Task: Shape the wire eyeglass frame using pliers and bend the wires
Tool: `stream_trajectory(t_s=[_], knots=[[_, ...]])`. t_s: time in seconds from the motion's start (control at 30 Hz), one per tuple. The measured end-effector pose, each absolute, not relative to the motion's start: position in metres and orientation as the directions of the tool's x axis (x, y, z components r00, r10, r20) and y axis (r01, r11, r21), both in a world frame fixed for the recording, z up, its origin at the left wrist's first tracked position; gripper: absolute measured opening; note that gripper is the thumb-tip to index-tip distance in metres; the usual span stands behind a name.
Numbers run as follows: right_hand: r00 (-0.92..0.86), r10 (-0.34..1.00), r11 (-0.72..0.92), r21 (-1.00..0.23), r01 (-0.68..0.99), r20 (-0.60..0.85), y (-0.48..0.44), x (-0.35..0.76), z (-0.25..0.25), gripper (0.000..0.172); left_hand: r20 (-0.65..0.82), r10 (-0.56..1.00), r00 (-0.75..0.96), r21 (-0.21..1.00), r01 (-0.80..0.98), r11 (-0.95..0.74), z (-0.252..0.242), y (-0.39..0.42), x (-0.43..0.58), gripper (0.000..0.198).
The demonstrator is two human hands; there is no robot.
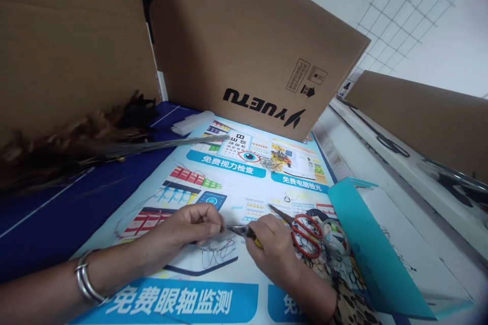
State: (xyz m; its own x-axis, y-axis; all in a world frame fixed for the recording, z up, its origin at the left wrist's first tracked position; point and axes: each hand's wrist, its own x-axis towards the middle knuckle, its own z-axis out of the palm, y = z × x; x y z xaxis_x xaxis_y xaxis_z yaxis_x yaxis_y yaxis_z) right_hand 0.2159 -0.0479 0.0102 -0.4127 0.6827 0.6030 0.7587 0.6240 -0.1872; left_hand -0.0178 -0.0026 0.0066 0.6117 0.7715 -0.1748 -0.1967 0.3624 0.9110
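My left hand rests on a printed poster, its fingers pinched on a thin wire that loops on the poster below it. My right hand is closed round a pair of small yellow-handled pliers, whose tip meets the left fingertips. A silver bangle sits on my left wrist. Red-handled scissors lie just right of my right hand.
A feather duster lies across the blue table at left. Large cardboard sheets stand behind the poster. A teal-and-white paper bag lies at right. A small heap of metal bits and a roll of clear tape sit on the poster.
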Motion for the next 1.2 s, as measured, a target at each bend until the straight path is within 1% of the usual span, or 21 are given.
stream_trajectory(t_s=[0.23, 0.33, 0.43, 0.53, 0.63, 0.9, 1.07, 1.2], knots=[[-0.341, 0.794, 0.563, -0.4, 0.723, 0.503, -0.048, 0.213, 0.007, 0.01, -0.158, 0.775, 0.612, 0.921, -0.191, 0.339, 0.007, -0.005, -0.017, 0.013], [-0.343, 0.83, 0.533, -0.445, 0.72, 0.439, -0.048, 0.211, 0.01, 0.009, -0.156, 0.777, 0.609, 0.92, -0.197, 0.339, 0.01, -0.005, -0.017, 0.015], [-0.344, 0.832, 0.533, -0.455, 0.713, 0.436, -0.048, 0.21, 0.012, 0.01, -0.159, 0.772, 0.615, 0.922, -0.188, 0.34, 0.011, -0.005, -0.017, 0.016], [-0.35, 0.815, 0.549, -0.422, 0.721, 0.462, -0.048, 0.211, 0.012, 0.011, -0.182, 0.763, 0.62, 0.918, -0.171, 0.357, 0.01, -0.005, -0.018, 0.018], [-0.383, 0.794, 0.569, -0.353, 0.743, 0.472, -0.049, 0.212, 0.012, 0.012, -0.169, 0.76, 0.628, 0.926, -0.163, 0.341, 0.008, -0.004, -0.018, 0.019], [-0.449, 0.785, 0.558, -0.174, 0.811, 0.426, -0.051, 0.213, 0.021, 0.008, -0.11, 0.769, 0.63, 0.955, -0.147, 0.256, 0.002, -0.001, -0.019, 0.021], [-0.484, 0.797, 0.548, -0.097, 0.831, 0.362, -0.053, 0.211, 0.032, 0.005, -0.071, 0.78, 0.621, 0.976, -0.119, 0.183, 0.001, 0.001, -0.016, 0.02], [-0.503, 0.807, 0.535, -0.021, 0.845, 0.311, -0.053, 0.208, 0.041, 0.002, -0.05, 0.779, 0.625, 0.974, -0.142, 0.177, -0.004, 0.005, -0.014, 0.021]])
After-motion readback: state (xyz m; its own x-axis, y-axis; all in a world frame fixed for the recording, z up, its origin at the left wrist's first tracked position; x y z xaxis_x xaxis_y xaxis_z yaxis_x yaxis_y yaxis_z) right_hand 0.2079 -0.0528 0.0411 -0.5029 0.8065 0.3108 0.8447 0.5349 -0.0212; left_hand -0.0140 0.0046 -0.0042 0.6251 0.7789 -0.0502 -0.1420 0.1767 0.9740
